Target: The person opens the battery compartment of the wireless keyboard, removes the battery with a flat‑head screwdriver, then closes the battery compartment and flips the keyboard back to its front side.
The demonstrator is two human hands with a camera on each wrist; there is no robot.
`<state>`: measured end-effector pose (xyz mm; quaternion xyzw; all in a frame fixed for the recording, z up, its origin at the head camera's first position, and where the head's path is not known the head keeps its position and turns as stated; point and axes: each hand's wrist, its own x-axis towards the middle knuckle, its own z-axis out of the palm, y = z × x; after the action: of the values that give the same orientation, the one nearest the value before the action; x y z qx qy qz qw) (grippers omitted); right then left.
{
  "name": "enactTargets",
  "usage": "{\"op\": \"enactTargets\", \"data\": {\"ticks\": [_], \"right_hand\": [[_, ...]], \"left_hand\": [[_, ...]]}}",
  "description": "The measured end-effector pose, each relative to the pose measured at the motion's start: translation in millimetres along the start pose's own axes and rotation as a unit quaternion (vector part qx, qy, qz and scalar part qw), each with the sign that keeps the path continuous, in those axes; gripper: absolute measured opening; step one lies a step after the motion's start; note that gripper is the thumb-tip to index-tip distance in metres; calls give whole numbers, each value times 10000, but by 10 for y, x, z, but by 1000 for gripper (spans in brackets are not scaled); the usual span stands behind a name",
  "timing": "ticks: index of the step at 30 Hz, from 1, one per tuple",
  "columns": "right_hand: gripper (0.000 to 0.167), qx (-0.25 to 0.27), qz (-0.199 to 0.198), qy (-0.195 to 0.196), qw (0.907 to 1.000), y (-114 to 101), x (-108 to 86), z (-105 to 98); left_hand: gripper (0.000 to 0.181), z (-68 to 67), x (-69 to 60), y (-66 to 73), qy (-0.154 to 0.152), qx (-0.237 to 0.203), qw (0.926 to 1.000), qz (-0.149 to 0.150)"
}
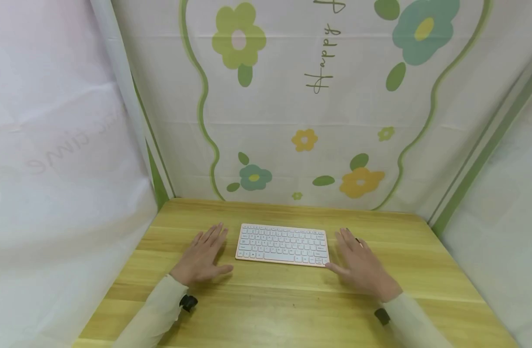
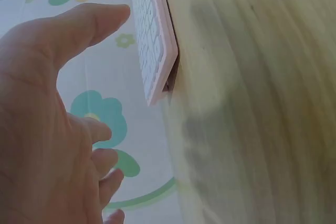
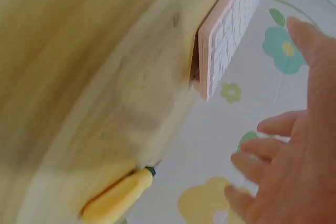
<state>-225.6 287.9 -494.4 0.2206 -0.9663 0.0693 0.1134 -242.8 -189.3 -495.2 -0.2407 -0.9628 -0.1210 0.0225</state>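
A white keyboard (image 1: 283,245) with a pink edge lies on the wooden table between my two hands. To its left is my left hand (image 1: 203,256), palm down with straight, slightly spread fingers and the thumb pointing toward the keyboard. On the other side, my right hand (image 1: 359,263) has its fingers extended and its thumb by the keyboard's near right corner; from the head view I cannot tell whether they touch. Both hands hold nothing. In the right wrist view, a yellow object (image 3: 119,198) with a dark tip lies on the table near the right hand; its kind is unclear.
The wooden table (image 1: 266,309) runs back to a white curtain (image 1: 283,106) printed with flowers. More white fabric hangs along the left and right sides. Dark straps with small devices sit at both wrists.
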Motion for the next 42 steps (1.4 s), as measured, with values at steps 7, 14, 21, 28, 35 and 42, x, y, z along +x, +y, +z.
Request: {"op": "enactTargets", "data": {"ticks": [7, 14, 21, 28, 35, 42], "right_hand": [[109, 854, -158, -388, 9955, 150, 47, -103], [114, 1358, -387, -569, 9883, 282, 174, -126], [117, 1494, -596, -710, 9844, 301, 331, -76], [124, 1607, -437, -1033, 9806, 271, 476, 7], [130, 1543, -316, -1162, 9807, 305, 527, 138], [134, 1770, -254, -1109, 9776, 303, 550, 204]], "left_hand": [[110, -55, 98, -74, -152, -540, 9979, 338], [117, -33, 258, -186, -447, -1861, 9807, 400], [123, 38, 433, -255, -650, -2289, 9707, 326], [130, 145, 600, -304, -786, -2383, 9674, 335], [130, 228, 728, -283, -951, -2378, 9659, 389], [130, 269, 786, -292, -1019, -2339, 9664, 331]]}}
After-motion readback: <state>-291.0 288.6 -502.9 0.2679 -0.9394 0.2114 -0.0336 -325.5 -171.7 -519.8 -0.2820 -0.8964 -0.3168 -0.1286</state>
